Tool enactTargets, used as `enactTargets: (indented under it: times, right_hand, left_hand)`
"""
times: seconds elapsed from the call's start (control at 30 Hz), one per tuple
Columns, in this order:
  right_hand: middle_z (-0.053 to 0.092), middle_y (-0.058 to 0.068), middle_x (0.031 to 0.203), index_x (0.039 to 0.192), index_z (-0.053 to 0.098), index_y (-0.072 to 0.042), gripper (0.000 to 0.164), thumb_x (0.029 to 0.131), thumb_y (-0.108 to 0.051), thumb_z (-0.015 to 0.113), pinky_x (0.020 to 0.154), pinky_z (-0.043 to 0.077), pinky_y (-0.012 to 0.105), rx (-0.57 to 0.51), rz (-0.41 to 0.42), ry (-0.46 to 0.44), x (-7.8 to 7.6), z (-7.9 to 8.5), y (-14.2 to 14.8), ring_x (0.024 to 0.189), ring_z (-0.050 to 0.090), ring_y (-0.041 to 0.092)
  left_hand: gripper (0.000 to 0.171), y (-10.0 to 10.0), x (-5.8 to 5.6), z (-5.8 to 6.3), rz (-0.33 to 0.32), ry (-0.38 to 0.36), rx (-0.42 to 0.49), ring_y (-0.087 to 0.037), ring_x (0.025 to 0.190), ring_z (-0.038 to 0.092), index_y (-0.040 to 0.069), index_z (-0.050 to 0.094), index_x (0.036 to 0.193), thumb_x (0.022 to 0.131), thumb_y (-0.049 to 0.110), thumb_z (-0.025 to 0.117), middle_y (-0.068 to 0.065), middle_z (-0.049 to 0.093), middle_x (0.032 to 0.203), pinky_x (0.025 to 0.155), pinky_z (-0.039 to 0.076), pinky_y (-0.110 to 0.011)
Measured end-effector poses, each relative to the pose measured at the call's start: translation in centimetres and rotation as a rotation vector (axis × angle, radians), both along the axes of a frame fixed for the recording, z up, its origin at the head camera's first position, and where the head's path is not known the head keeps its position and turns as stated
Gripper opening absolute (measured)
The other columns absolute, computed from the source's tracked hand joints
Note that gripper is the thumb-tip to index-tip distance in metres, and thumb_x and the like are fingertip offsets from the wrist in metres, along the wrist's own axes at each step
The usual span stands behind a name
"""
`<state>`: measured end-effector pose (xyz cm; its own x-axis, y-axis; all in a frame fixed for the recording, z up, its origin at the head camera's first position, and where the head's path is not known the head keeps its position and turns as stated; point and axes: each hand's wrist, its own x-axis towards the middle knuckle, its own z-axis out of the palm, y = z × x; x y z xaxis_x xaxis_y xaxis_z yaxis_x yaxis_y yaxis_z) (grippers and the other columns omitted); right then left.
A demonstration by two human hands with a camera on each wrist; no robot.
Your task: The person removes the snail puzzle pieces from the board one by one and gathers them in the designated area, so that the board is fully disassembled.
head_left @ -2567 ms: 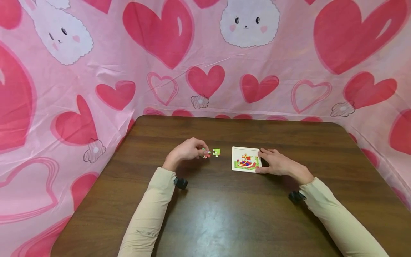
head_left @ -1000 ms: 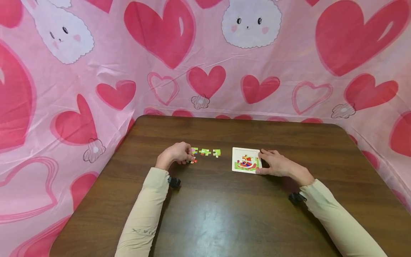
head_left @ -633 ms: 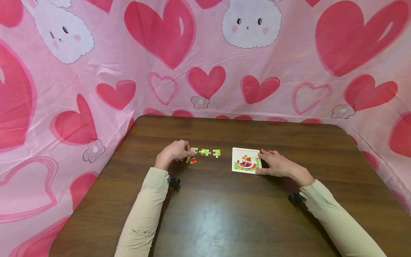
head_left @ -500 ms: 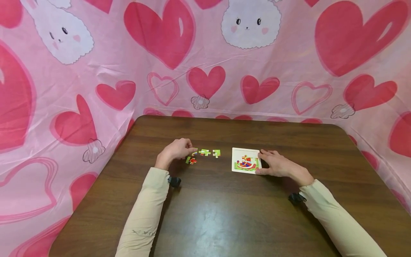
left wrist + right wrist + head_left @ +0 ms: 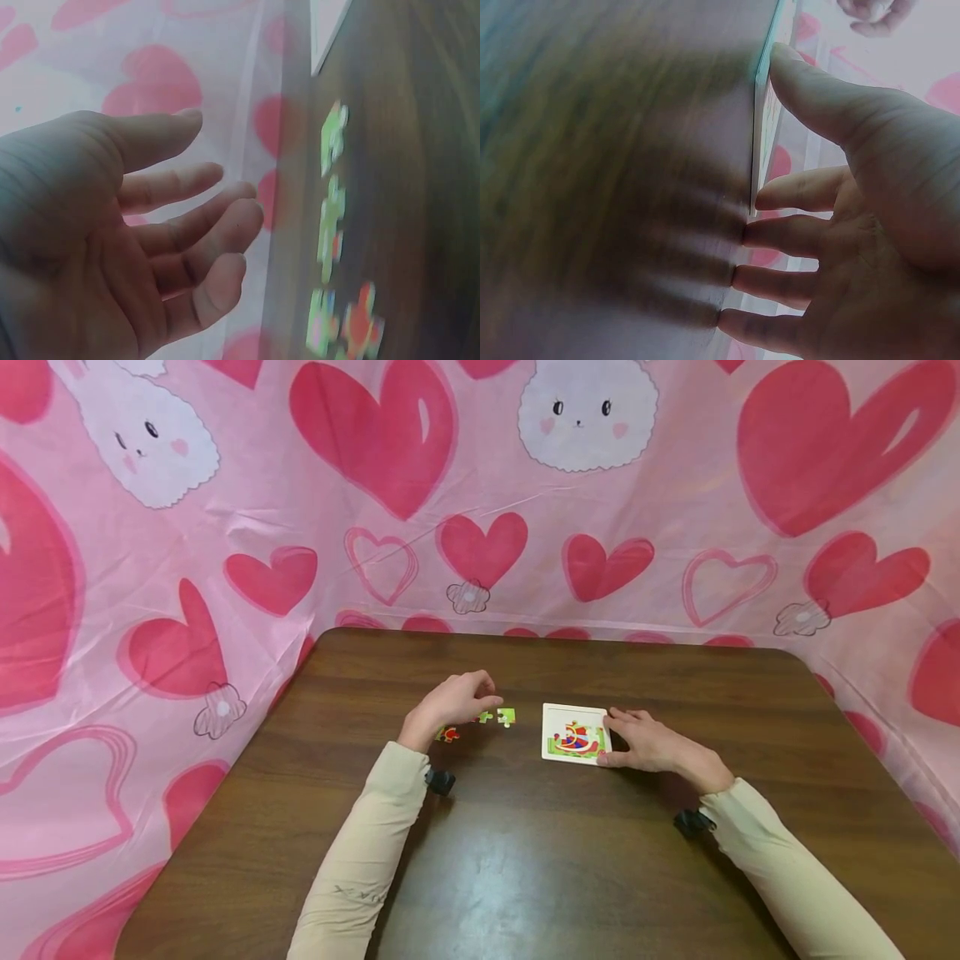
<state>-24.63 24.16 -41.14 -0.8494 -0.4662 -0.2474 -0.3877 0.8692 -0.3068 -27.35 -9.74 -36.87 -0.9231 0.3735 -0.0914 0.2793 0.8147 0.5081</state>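
Note:
In the head view my left hand (image 5: 456, 700) hovers over loose jigsaw pieces, fingers relaxed and holding nothing. One green piece (image 5: 506, 717) lies beside its fingertips, and a red-and-green piece (image 5: 447, 735) shows under the wrist. The left wrist view reveals a middle green piece (image 5: 331, 225) and a pink-and-green one (image 5: 321, 322), which the hand covers partly or wholly in the head view. At the right edge of a white-rimmed puzzle tray (image 5: 557, 717) rests my right hand (image 5: 648, 742), thumb and index finger touching the rim, other fingertips on the table. Several colourful pieces sit joined in the tray's lower part.
The brown wooden table (image 5: 495, 852) carries the tray and the loose pieces. A pink cloth (image 5: 480, 485) with hearts and rabbit faces hangs behind the table and along its sides. Small black devices are strapped at both wrists.
My left hand first moved left, setting out and adjusting pieces in rows; it has since let go and shifted right and up over them. The right hand and tray have stayed put.

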Motion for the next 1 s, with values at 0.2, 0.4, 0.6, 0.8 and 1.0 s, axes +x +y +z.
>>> enactTargets:
  times: [0.2, 0.4, 0.6, 0.8, 1.0]
  right_hand:
    - [0.025, 0.028, 0.157, 0.149, 0.035, 0.002, 0.091, 0.086, -0.058, 0.064, 0.108, 0.028, 0.068, 0.003, 0.001, 0.001, -0.1, 0.0, 0.0, 0.140, 0.024, 0.052]
    - [0.026, 0.028, 0.157, 0.148, 0.036, 0.002, 0.091, 0.086, -0.058, 0.065, 0.107, 0.028, 0.068, -0.004, 0.001, 0.005, -0.1, -0.1, 0.1, 0.140, 0.025, 0.052]
    - [0.026, 0.028, 0.157, 0.148, 0.036, 0.002, 0.092, 0.086, -0.059, 0.065, 0.107, 0.028, 0.068, 0.003, 0.003, 0.003, -0.1, -0.1, 0.0, 0.140, 0.025, 0.052]
    - [0.026, 0.028, 0.157, 0.149, 0.036, 0.001, 0.092, 0.086, -0.060, 0.064, 0.107, 0.028, 0.068, 0.015, -0.005, -0.003, -0.2, 0.0, 0.0, 0.139, 0.025, 0.052]
    - [0.025, 0.028, 0.157, 0.149, 0.035, 0.001, 0.092, 0.087, -0.060, 0.063, 0.107, 0.028, 0.069, 0.007, -0.005, -0.012, -0.1, 0.0, 0.0, 0.140, 0.025, 0.052]
  left_hand:
    - [0.044, 2.4, -0.1, -0.3, -0.029, 0.002, 0.026, -0.020, 0.092, 0.062, 0.011, 0.056, 0.129, 0.094, 0.036, 0.064, -0.007, 0.067, 0.114, 0.084, 0.052, -0.038]
    - [0.047, 4.7, -0.1, -0.8, -0.057, -0.010, 0.044, -0.018, 0.081, 0.061, 0.013, 0.054, 0.133, 0.093, 0.034, 0.066, -0.005, 0.067, 0.100, 0.074, 0.050, -0.032]
    - [0.046, 6.5, -0.1, -1.4, -0.093, -0.010, 0.027, -0.017, 0.078, 0.058, 0.013, 0.055, 0.133, 0.093, 0.033, 0.067, -0.003, 0.065, 0.094, 0.070, 0.046, -0.028]
    - [0.047, 8.0, 0.0, -1.9, -0.125, -0.009, 0.016, -0.016, 0.084, 0.059, 0.013, 0.054, 0.134, 0.093, 0.032, 0.067, -0.003, 0.067, 0.099, 0.078, 0.048, -0.030]
    - [0.050, 9.4, 0.2, -2.5, -0.132, -0.034, -0.012, -0.012, 0.084, 0.060, 0.016, 0.052, 0.136, 0.092, 0.032, 0.068, -0.001, 0.069, 0.098, 0.076, 0.048, -0.027]
